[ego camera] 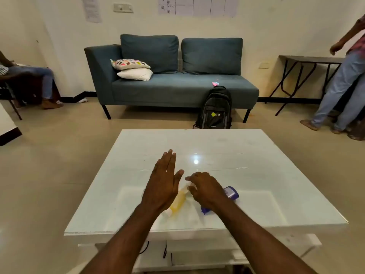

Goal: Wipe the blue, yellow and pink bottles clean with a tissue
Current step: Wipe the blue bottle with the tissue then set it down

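Observation:
A yellow bottle [178,201] lies on its side on the white glossy table [256,175], partly under my left hand [165,181]. That hand is flat, fingers straight and together, holding nothing. A blue bottle [231,192] lies to the right, mostly covered by my right hand [205,189] and wrist. My right hand hovers palm down with curled fingers; something pale, perhaps a tissue [190,184], shows at its fingertips, but blur hides whether it is gripped. No pink bottle is visible.
A blue sofa [177,86] with two pillows stands beyond the table, a black backpack [216,109] leaning against it. A person sits at far left, another stands at far right beside a dark folding table [308,60]. The white table has a lower shelf.

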